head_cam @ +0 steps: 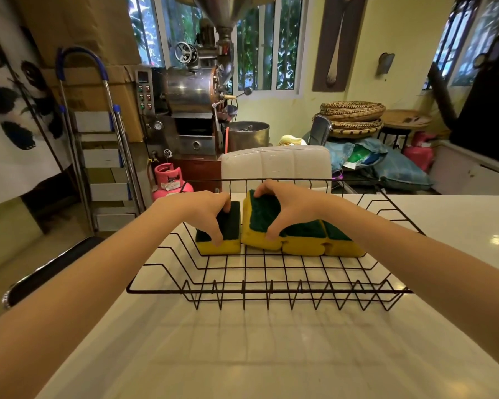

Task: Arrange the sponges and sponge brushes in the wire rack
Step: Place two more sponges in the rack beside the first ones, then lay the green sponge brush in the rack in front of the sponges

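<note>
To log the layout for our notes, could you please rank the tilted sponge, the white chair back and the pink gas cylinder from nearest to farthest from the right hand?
1. Tilted sponge: under the right hand, in the rack.
2. White chair back: just behind the rack.
3. Pink gas cylinder: far left, on the floor.

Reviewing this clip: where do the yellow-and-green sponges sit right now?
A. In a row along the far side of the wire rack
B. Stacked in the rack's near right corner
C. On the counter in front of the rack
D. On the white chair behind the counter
A: the sponges lie side by side at the back of the wire rack, with the left hand and right hand on them.
</note>
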`<state>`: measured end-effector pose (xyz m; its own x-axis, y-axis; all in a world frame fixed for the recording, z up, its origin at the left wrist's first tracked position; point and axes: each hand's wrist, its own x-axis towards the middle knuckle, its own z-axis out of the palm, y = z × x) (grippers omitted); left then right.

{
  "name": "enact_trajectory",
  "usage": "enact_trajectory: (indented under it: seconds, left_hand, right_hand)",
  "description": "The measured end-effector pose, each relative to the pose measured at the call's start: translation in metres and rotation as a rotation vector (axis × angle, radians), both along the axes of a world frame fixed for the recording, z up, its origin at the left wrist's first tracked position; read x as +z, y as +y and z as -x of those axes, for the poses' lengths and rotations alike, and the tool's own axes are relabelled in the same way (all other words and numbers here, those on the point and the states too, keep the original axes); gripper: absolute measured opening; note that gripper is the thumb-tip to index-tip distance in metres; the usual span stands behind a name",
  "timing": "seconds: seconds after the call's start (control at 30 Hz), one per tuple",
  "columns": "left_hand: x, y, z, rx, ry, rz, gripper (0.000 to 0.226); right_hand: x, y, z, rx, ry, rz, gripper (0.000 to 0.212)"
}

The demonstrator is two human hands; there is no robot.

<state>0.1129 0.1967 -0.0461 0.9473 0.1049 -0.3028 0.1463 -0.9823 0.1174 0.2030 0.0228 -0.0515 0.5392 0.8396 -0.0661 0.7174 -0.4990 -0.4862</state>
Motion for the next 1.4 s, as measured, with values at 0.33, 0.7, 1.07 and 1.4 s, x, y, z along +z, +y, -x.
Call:
enact_trajectory:
  seconds: [0.33, 0.7, 1.07, 1.4]
  left_hand:
    - [0.001, 0.002, 0.005, -0.020, -0.047, 0.032, 0.066]
    - [-0.006, -0.006, 0.002, -0.038, -0.073, -0.009, 0.065]
    - [0.018, -0.036, 0.034, -0.093, -0.085, 0.107, 0.063]
    - [0.046, -0.105, 0.104, -0.294, -0.197, 0.445, 0.049]
  right_hand:
    - [-0.007, 0.006, 0.005, 0.058, -0.087, 0.084, 0.077]
    - [-0.012, 0.008, 0.000, 0.072, -0.107, 0.169, 0.076]
    - [0.019, -0.007, 0.029, 0.058, -0.223, 0.213, 0.079]
    - [0.033, -0.091, 0.103, -0.048, -0.075, -0.107, 0.074]
